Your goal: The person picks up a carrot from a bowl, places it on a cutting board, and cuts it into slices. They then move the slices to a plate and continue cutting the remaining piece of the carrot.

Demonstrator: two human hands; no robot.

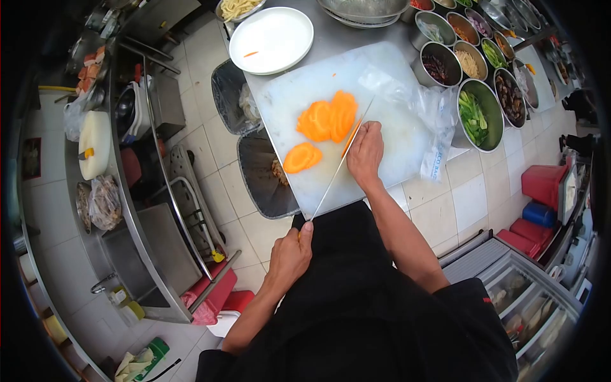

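In the head view, the left hand (291,254) is wrapped around the handle of a long knife (331,181), at the near edge of the white cutting board (280,95). The right hand (366,153), its fingers curled, presses down on a carrot piece (348,144) on the board; only an orange strip shows beside the blade, so how firmly it is pinned I cannot tell. Left of the blade lie a large pile of carrot slices (316,121) and, nearer, a smaller pile (302,157). A clear plastic bag (433,127) covers the board's right side; a white plate (272,38) stands beyond its far left corner. For clean slicing, I would keep the right fingertips tucked behind the knuckles, let the knuckles guide the blade, draw it in long, even strokes, and keep the cut slices and bag out of its path.
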